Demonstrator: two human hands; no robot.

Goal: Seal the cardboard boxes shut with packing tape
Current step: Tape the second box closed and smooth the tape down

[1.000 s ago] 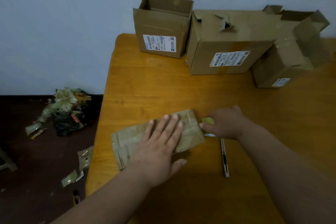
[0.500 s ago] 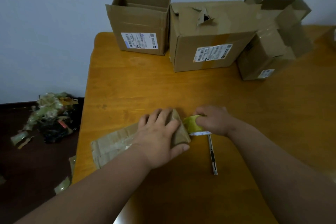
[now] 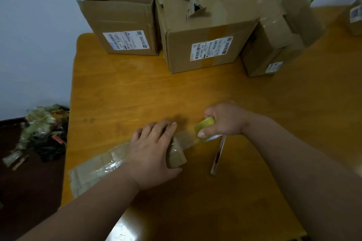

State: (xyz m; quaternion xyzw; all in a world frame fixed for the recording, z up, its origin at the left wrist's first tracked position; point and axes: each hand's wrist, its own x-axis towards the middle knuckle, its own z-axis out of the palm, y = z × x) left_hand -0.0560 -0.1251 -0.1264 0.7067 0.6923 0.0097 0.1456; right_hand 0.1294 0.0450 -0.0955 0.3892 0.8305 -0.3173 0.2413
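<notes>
A flat, taped cardboard box (image 3: pixel 98 168) lies near the table's left front edge. My left hand (image 3: pixel 154 150) presses down on its right end, fingers spread over the top. My right hand (image 3: pixel 225 121) grips a roll of yellowish packing tape (image 3: pixel 204 124) just right of the box. A clear strip of tape (image 3: pixel 186 139) stretches from the roll to the box end. Three larger cardboard boxes stand at the back: an open one (image 3: pixel 121 19), a torn closed one (image 3: pixel 207 25) and an open, tilted one (image 3: pixel 278 31).
A metal box cutter (image 3: pixel 218 155) lies on the wooden table (image 3: pixel 137 94) below my right hand. A pile of tape scraps and rubbish (image 3: pixel 41 133) sits on the dark floor at left. Another box's corner (image 3: pixel 355 17) shows at the far right edge.
My right hand has drawn the tape roll away to the right, pulling out a strip. My left hand has slid to the box's right end. The view shifted right.
</notes>
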